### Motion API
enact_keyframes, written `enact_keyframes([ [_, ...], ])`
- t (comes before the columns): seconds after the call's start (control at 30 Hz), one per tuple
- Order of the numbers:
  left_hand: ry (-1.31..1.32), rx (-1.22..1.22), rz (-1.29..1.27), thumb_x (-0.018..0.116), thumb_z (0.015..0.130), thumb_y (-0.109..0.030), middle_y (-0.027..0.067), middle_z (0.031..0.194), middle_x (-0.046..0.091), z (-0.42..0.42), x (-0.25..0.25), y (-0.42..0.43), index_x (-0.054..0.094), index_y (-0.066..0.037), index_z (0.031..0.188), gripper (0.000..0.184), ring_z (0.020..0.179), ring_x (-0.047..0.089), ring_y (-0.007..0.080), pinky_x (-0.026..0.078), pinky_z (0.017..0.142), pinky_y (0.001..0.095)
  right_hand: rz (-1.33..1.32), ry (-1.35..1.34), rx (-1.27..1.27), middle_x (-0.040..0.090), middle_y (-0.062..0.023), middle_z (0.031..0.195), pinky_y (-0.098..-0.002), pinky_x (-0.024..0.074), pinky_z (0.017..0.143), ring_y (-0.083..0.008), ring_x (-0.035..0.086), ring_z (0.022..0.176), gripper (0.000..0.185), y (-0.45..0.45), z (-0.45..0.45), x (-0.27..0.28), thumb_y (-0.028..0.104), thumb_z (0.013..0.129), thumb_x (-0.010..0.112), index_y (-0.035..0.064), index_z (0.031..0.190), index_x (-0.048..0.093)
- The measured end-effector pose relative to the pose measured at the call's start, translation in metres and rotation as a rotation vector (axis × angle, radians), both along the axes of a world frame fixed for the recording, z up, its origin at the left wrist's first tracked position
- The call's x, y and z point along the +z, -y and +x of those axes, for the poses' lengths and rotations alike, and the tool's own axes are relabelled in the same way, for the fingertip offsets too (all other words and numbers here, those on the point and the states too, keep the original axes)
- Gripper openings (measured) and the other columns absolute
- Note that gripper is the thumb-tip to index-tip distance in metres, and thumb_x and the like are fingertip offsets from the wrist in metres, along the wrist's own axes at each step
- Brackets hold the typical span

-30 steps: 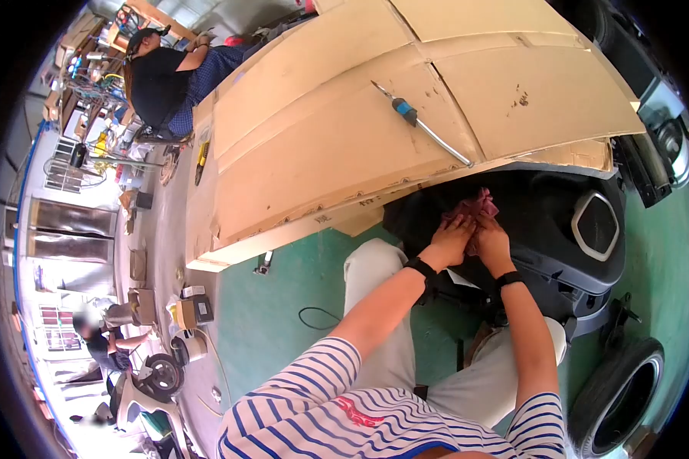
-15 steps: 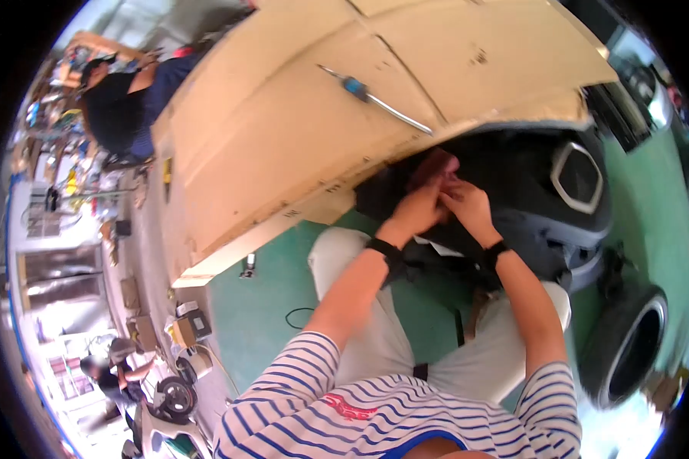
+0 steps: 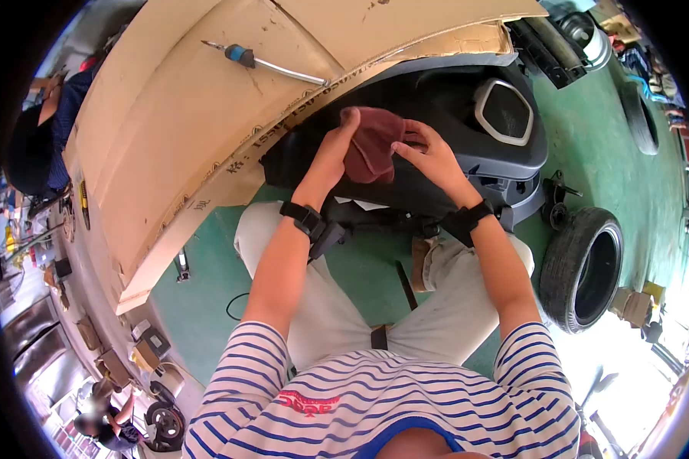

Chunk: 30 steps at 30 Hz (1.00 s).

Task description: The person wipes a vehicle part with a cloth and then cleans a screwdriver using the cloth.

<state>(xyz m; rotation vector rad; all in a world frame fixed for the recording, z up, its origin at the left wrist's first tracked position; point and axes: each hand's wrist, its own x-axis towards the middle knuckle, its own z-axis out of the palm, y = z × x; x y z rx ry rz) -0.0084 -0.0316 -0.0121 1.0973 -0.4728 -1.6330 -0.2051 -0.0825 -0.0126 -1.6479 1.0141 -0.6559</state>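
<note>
A dark red cloth (image 3: 375, 149) is spread between my two hands, in front of my knees. My left hand (image 3: 334, 153) grips its left edge, the thumb on top. At the cloth's right edge, my right hand (image 3: 435, 159) pinches it between thumb and bent fingers. Behind and under both hands lies a large black plastic vehicle body part (image 3: 444, 103), which has a silver-rimmed polygonal opening (image 3: 504, 112) on its right side. The cloth hides some of its surface.
A big cardboard sheet (image 3: 184, 115) covers the upper left, with a blue-handled tool (image 3: 241, 56) on it. To my right a tyre (image 3: 582, 269) stands on the green floor (image 3: 513, 298). Another person (image 3: 34, 145) is at the far left; a second person (image 3: 107, 417) is at lower left.
The cloth was bunched up under my close-together hands; now it is opened out between them, with the hands farther apart. My view has shifted to the right and down.
</note>
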Motion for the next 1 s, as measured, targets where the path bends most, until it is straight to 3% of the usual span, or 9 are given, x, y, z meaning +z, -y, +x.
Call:
enact_keyframes([
  [0.1,-0.169,0.054,0.011,0.043,0.092,-0.05,0.0077,0.113,0.058,-0.003,-0.001,0.003,0.053,-0.008,0.117,0.051,0.103,0.055,0.0175,0.043,0.09,0.0315,0.122,0.015,0.068,0.061,-0.0137,0.104,-0.0294,0.0474,0.08,-0.0214,0.059,0.097,0.055,-0.007,0.001,-0.007,0.029,0.079,0.069,-0.0018,0.12,0.05],
  [0.27,-0.239,0.016,0.008,0.042,0.094,-0.045,0.0087,0.118,0.055,-0.004,-0.008,0.007,0.049,-0.007,0.119,0.046,0.109,0.052,0.0198,0.041,0.094,0.0352,0.151,-0.062,0.044,0.063,-0.0098,0.095,-0.0251,0.0462,0.078,-0.0175,0.061,0.087,0.043,-0.003,-0.001,-0.01,0.026,0.083,0.065,-0.0027,0.113,0.053],
  [0.43,-0.331,-0.034,-0.016,0.04,0.095,-0.043,0.0093,0.114,0.057,-0.004,-0.006,0.01,0.05,-0.007,0.117,0.044,0.106,0.054,0.0206,0.043,0.092,0.0349,0.34,0.256,-0.129,0.062,-0.0043,0.09,-0.0244,0.0443,0.075,-0.01,0.057,0.083,0.024,0.004,0.002,0.012,0.018,0.091,0.055,-0.0012,0.105,0.056],
  [0.5,-0.377,-0.002,0.008,0.04,0.095,-0.041,0.0104,0.114,0.057,-0.005,-0.006,0.01,0.049,-0.005,0.117,0.043,0.105,0.055,0.0217,0.043,0.093,0.0358,0.404,0.302,-0.153,0.062,-0.004,0.092,-0.0242,0.0442,0.077,-0.0113,0.057,0.086,0.022,0.006,0.0,0.013,0.018,0.091,0.055,0.0005,0.104,0.057],
  [0.6,-0.374,0.027,0.027,0.038,0.096,-0.04,0.0113,0.119,0.055,-0.003,-0.007,0.012,0.048,-0.002,0.119,0.045,0.11,0.052,0.0235,0.04,0.095,0.0372,0.728,0.556,-0.237,0.059,-0.0075,0.107,-0.0299,0.0438,0.086,-0.0175,0.055,0.099,0.023,0.016,-0.01,0.006,0.018,0.091,0.05,0.0041,0.108,0.054],
  [0.83,-0.331,-0.004,0.034,0.045,0.094,-0.031,0.0147,0.11,0.06,-0.004,0.002,0.012,0.052,-0.002,0.113,0.035,0.103,0.057,0.0268,0.044,0.091,0.0387,0.967,0.648,-0.422,0.056,-0.0094,0.112,-0.0317,0.0438,0.087,-0.0191,0.054,0.098,0.026,0.021,-0.018,0.008,0.017,0.089,0.052,0.0029,0.112,0.051],
  [0.9,-0.355,-0.049,0.079,0.05,0.09,-0.025,0.012,0.101,0.063,-0.004,0.003,0.012,0.057,-0.002,0.106,0.03,0.096,0.059,0.0233,0.047,0.085,0.0356,1.008,0.702,-0.414,0.057,-0.008,0.109,-0.0308,0.0442,0.085,-0.0187,0.054,0.096,0.025,0.022,-0.019,0.004,0.016,0.088,0.054,0.0036,0.11,0.053],
  [1.0,-0.291,-0.017,0.077,0.051,0.089,-0.02,0.0137,0.108,0.061,-0.003,-0.008,0.015,0.053,0.0,0.112,0.03,0.1,0.059,0.0245,0.045,0.089,0.0364,0.984,0.678,-0.4,0.058,-0.0062,0.106,-0.0298,0.0444,0.083,-0.0182,0.055,0.094,0.023,0.023,-0.019,0.006,0.017,0.088,0.054,0.0047,0.107,0.054],
])
